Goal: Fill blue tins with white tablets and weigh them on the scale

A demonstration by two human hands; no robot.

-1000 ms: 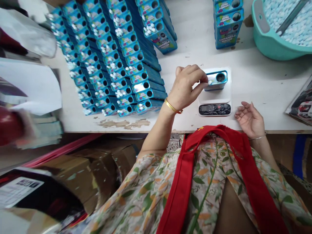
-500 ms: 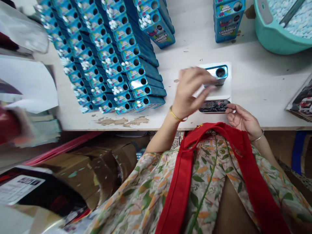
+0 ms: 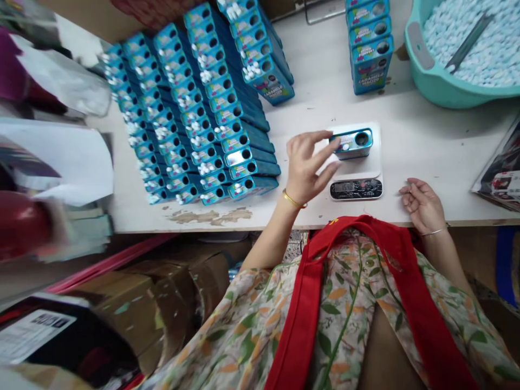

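Note:
A small blue candy box point(image 3: 352, 143) lies on the white plate of a digital scale point(image 3: 357, 172), with a few white candies on its left end and a round hole on its right. My left hand point(image 3: 306, 165) is open with fingers spread. Its index fingertip is at the box's left end and the thumb is over the scale plate. My right hand point(image 3: 422, 206) rests palm up on the table edge, right of the scale display. Its fingers are curled in, and I cannot make out what is inside them.
Several rows of the same blue boxes point(image 3: 195, 108), many with white candies on top, fill the table to the left. Three more boxes point(image 3: 369, 51) stand behind the scale. A teal tub point(image 3: 430, 81) of pale candies with a metal scoop sits far right. Cardboard boxes point(image 3: 154, 292) are below.
My left hand went from pinching at the box's left end to an open spread beside it. My right hand shifted slightly and curled its fingers. The camera view tilted.

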